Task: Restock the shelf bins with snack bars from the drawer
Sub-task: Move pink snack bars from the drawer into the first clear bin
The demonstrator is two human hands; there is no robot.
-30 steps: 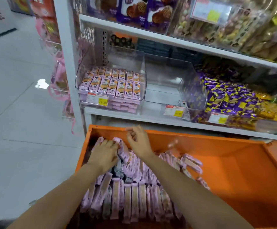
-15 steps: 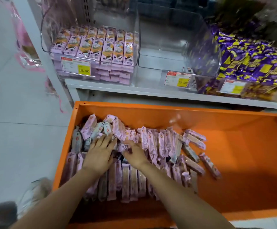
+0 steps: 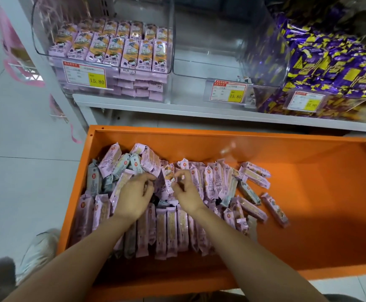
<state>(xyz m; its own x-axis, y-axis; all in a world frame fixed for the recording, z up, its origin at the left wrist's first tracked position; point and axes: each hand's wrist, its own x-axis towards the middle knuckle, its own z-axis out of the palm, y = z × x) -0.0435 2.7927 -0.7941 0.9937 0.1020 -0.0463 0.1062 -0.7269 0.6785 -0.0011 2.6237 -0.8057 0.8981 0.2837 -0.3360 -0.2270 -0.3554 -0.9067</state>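
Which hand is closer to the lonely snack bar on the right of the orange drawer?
Right. The right hand is in the pile of bars, left of the lone snack bar; the left hand is farther left.

left tag (image 3: 85, 74) on left bin (image 3: 35, 35), 15.80, middle tag (image 3: 229, 90) on middle bin (image 3: 210, 69), 15.80

Heaped snack bars (image 3: 172, 232) crowd the drawer's (image 3: 321, 192) left; right half open.

left price tag (image 3: 85, 74) reads 15.80 | second price tag (image 3: 230, 91) right of it, also 15.80 | third price tag (image 3: 306, 101) further right, figures blurred | purple-and-yellow wrapped sweets (image 3: 330, 62) far right of it | pink hanging goods (image 3: 25, 79) to its left | pale floor tiles (image 3: 14, 171) below-left | white shoe (image 3: 38, 251) well below it
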